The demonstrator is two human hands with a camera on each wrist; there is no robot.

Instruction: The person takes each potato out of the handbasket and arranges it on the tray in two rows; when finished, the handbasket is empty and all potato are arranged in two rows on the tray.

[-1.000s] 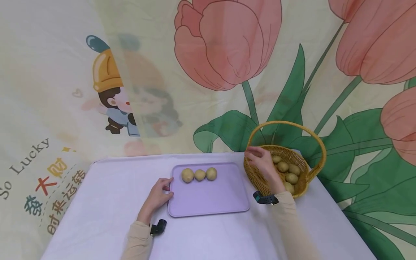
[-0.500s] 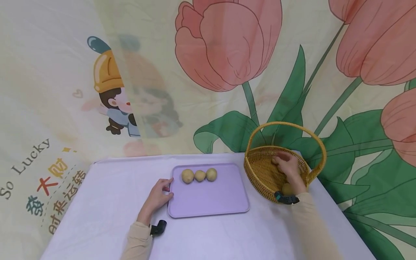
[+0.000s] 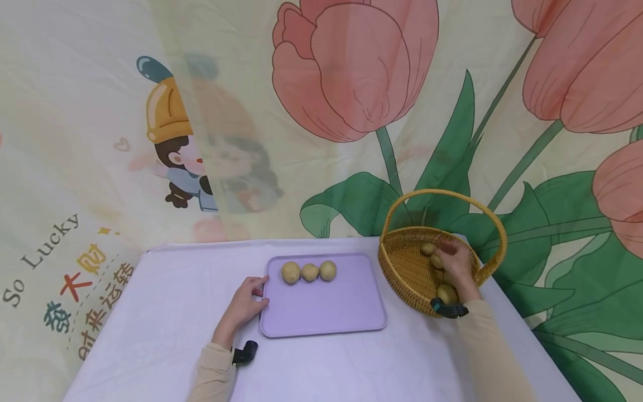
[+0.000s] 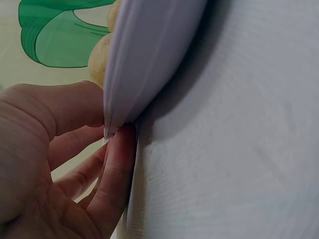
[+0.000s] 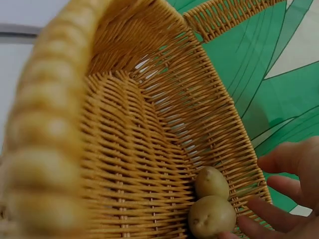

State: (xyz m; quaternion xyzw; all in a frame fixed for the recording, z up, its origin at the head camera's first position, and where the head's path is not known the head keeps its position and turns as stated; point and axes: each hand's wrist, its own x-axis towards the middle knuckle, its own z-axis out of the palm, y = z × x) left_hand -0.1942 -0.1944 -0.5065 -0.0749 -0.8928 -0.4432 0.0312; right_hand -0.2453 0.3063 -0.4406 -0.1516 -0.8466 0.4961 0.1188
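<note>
My left hand [image 3: 244, 303] is at the left edge of a lilac tray [image 3: 321, 310]. In the left wrist view its fingertips [image 4: 122, 149] pinch the tray's rim [image 4: 144, 59]. Three potatoes [image 3: 310, 272] lie in a row along the tray's far side. My right hand [image 3: 456, 264] reaches into a wicker basket [image 3: 402, 273] holding several potatoes [image 3: 446, 293]. In the right wrist view its spread fingers [image 5: 271, 214] are beside two potatoes [image 5: 212, 217], at the basket wall; no potato is in its grasp. The hand hides part of the pile in the head view.
The basket's tall arched handle [image 3: 442, 191] stands over its opening. A white cloth [image 3: 166, 312] covers the table. Behind the table hangs a printed curtain [image 3: 346, 190] with tulips and a cartoon figure.
My right hand has moved from the basket's left side across to the potatoes at its right, then slightly further right and down. The left hand and tray have stayed put.
</note>
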